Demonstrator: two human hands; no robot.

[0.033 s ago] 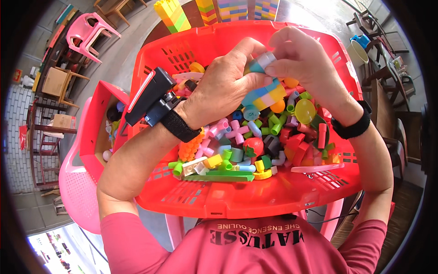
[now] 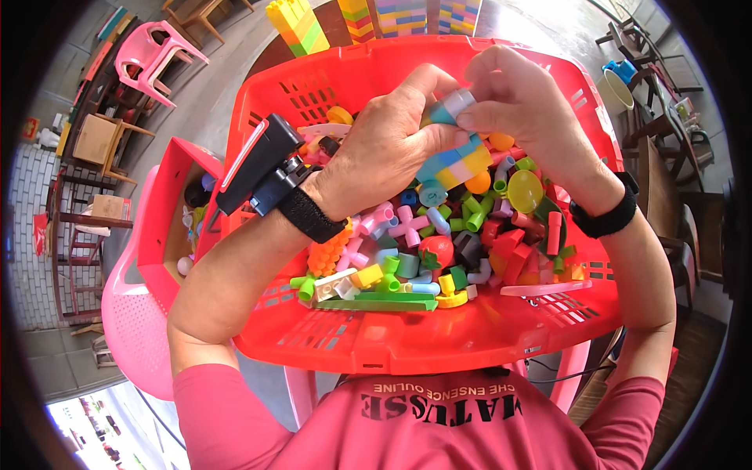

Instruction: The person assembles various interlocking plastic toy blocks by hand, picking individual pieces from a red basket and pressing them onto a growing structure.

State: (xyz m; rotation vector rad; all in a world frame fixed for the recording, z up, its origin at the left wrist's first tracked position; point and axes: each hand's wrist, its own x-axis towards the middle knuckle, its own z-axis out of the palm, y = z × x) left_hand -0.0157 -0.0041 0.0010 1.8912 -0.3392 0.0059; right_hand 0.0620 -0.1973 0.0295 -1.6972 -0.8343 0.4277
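Above the red basket (image 2: 376, 345), my two hands meet over a short stack of building bricks (image 2: 445, 112), with blue, pale grey and yellowish parts showing. My left hand (image 2: 384, 145) closes round the stack from the left, its thumb and forefinger pressed in. My right hand (image 2: 529, 110) grips the pale grey end, fingers curled and thumb against it. Just below the hands are joined blue and yellow bricks (image 2: 457, 163); whether they belong to the held stack I cannot tell. Loose toy pieces fill the basket, among them a toy strawberry (image 2: 436, 251) and pink connectors (image 2: 408, 225).
Brick towers (image 2: 297, 27) stand on a dark table beyond the basket. At the left, a red box (image 2: 160, 243) with small toys rests on a pink chair (image 2: 133, 337). Another pink chair (image 2: 149, 59) is farther off, and dark wooden furniture (image 2: 662, 188) lines the right.
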